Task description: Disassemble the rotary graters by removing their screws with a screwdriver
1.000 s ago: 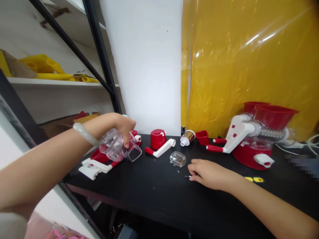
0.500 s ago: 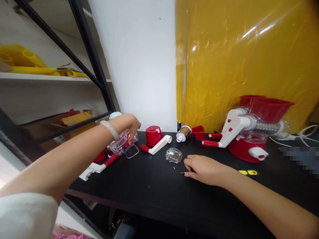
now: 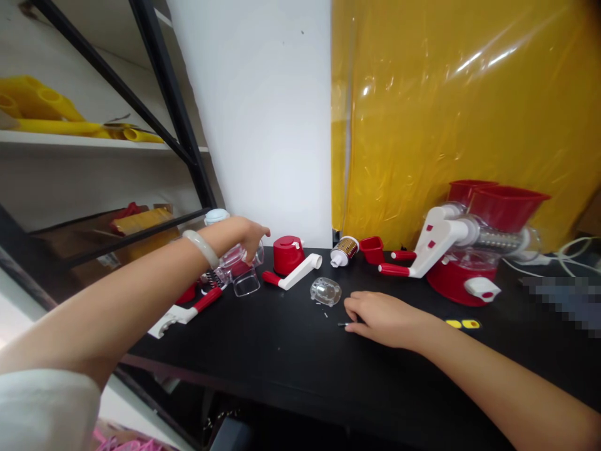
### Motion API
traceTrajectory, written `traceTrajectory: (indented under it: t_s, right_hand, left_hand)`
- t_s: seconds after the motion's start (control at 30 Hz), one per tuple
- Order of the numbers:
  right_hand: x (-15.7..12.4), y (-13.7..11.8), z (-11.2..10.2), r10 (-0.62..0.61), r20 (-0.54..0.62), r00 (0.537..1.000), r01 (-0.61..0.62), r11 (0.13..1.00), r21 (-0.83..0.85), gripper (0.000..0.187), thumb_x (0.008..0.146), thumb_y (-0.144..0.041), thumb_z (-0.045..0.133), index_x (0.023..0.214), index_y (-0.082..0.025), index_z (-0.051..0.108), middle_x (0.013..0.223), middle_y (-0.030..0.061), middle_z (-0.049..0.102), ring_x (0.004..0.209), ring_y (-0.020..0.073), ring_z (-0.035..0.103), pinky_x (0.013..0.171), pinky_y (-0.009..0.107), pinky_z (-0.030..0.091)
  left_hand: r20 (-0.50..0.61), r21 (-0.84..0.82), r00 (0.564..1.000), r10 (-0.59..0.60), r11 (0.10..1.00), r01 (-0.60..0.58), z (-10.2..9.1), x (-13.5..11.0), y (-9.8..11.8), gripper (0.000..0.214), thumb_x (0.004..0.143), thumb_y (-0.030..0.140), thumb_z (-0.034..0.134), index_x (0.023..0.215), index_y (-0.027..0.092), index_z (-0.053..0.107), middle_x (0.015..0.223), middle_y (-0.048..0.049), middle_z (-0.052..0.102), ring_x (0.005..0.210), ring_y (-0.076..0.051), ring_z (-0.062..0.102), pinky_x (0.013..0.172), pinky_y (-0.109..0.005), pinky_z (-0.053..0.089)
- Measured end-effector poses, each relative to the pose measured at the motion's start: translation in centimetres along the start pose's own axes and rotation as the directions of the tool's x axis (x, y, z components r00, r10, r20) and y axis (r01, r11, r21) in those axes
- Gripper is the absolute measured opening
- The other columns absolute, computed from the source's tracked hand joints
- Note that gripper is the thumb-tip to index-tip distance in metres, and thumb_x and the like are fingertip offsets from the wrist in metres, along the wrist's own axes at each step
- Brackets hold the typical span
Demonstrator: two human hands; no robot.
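Observation:
My left hand [image 3: 252, 241], with a pale bangle at its wrist, is over a clear plastic housing [image 3: 246, 285] on the black table. Its forefinger points out to the right and another finger hangs down by the housing; no grip on it shows. My right hand [image 3: 375, 318] rests on the table, fingers closed round a thin rod [image 3: 342, 324]; only its dark tip sticks out. Beyond that hand lies a clear oval plastic part [image 3: 325, 292], with tiny pale bits [image 3: 325, 314] beside it. A red base [image 3: 288, 254] and a white crank with red grip [image 3: 300, 272] are between the hands.
Assembled red-and-white rotary graters [image 3: 488, 238] stand at the right. A grater drum [image 3: 345, 251] and a red hopper [image 3: 372, 249] are at the back. Another white crank [image 3: 176, 316] lies at left, near the black shelf frame [image 3: 171, 94]. A yellow-marked strip [image 3: 462, 324] lies by my right forearm.
My left hand has lifted slightly and its forefinger has straightened away from the clear housing, which has turned a little. My right hand keeps its hold on the rod.

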State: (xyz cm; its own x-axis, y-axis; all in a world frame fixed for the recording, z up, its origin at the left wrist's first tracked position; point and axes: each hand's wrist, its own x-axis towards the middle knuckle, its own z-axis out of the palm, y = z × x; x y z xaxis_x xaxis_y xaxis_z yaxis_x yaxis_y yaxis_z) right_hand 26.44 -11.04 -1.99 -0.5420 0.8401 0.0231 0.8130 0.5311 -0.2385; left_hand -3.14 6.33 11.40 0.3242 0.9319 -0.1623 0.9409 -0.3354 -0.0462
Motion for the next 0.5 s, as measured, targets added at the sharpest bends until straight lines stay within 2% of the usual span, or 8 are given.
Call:
traceTrajectory:
  t_s: [0.13,0.2,0.27,0.3,0.33,0.4,0.47,0.5]
  right_hand:
    - [0.0,0.0,0.0,0.003,0.008,1.000,-0.003,1.000,0.002,0.019,0.092,-0.038,0.060,0.083,-0.022,0.055,0.090,0.0040,0.063,0.079,0.0194,0.060,0.067,0.030,0.038]
    - [0.1,0.0,0.0,0.004,0.008,1.000,-0.004,1.000,-0.002,0.019,0.092,-0.038,0.061,0.084,-0.022,0.055,0.090,0.0040,0.062,0.079,0.0194,0.060,0.067,0.030,0.038]
    - [0.1,0.0,0.1,0.006,0.006,1.000,-0.006,1.000,-0.010,0.019,0.092,-0.039,0.060,0.085,-0.022,0.056,0.090,0.0040,0.062,0.079,0.0195,0.060,0.067,0.030,0.038]
    - [0.1,0.0,0.1,0.006,0.004,1.000,-0.006,1.000,-0.016,0.019,0.092,-0.039,0.060,0.085,-0.022,0.056,0.091,0.0041,0.062,0.080,0.0197,0.060,0.068,0.030,0.038]
    - [0.1,0.0,0.1,0.006,0.000,1.000,-0.006,1.000,-0.020,0.020,0.092,-0.040,0.061,0.086,-0.022,0.057,0.091,0.0043,0.063,0.080,0.0199,0.060,0.068,0.030,0.038]
    - [0.2,-0.1,0.0,0.003,-0.008,1.000,-0.003,1.000,-0.027,0.021,0.091,-0.041,0.062,0.086,-0.021,0.058,0.092,0.0045,0.063,0.082,0.0205,0.060,0.069,0.030,0.039]
    - [0.2,-0.2,-0.2,-0.002,-0.021,1.000,0.002,1.000,-0.029,0.022,0.090,-0.043,0.063,0.086,-0.021,0.058,0.092,0.0044,0.063,0.082,0.0207,0.061,0.069,0.030,0.039]
    - [0.3,-0.3,-0.3,0.000,-0.027,1.000,-0.001,1.000,-0.030,0.023,0.090,-0.043,0.064,0.086,-0.021,0.059,0.092,0.0044,0.063,0.082,0.0206,0.061,0.068,0.030,0.039]
  left_hand:
    - [-0.021,0.042,1.000,0.006,0.999,-0.005,-0.4,-1.8,0.6,0.113,0.029,0.029,0.092,0.138,0.022,0.060,0.113,-0.0218,0.073,0.096,-0.047,0.068,0.082,-0.049,0.051]
    - [-0.101,0.045,0.993,0.061,0.997,-0.057,-0.3,-2.8,0.9,0.105,0.043,0.046,0.090,0.140,0.020,0.057,0.118,-0.0226,0.070,0.101,-0.045,0.066,0.088,-0.050,0.049]
    - [-0.213,0.027,0.967,0.141,0.990,-0.139,0.2,-4.4,1.7,0.086,0.064,0.059,0.077,0.139,0.021,0.056,0.130,-0.0204,0.064,0.113,-0.041,0.062,0.097,-0.048,0.046]
    - [-0.348,-0.017,0.911,0.223,0.970,-0.244,0.6,-5.5,2.3,0.072,0.073,0.060,0.070,0.133,0.022,0.061,0.132,-0.0182,0.062,0.115,-0.038,0.062,0.100,-0.047,0.044]
    - [-0.494,-0.068,0.826,0.272,0.935,-0.349,1.1,-7.0,3.0,0.059,0.080,0.057,0.064,0.128,0.023,0.064,0.132,-0.0147,0.063,0.115,-0.035,0.062,0.103,-0.046,0.043]
    - [-0.721,-0.193,0.660,0.210,0.854,-0.483,2.6,-10.6,4.8,0.037,0.086,0.049,0.061,0.114,0.027,0.070,0.118,-0.0087,0.069,0.111,-0.031,0.063,0.104,-0.045,0.044]
    - [-0.806,-0.378,0.591,0.036,0.738,-0.559,5.2,-14.6,6.4,0.017,0.082,0.043,0.067,0.094,0.032,0.074,0.104,-0.0050,0.073,0.106,-0.032,0.065,0.102,-0.048,0.047]
    - [-0.787,-0.509,0.614,-0.067,0.632,-0.584,6.9,-16.3,6.9,0.012,0.078,0.042,0.071,0.087,0.035,0.075,0.101,-0.0044,0.073,0.106,-0.033,0.064,0.099,-0.050,0.050]
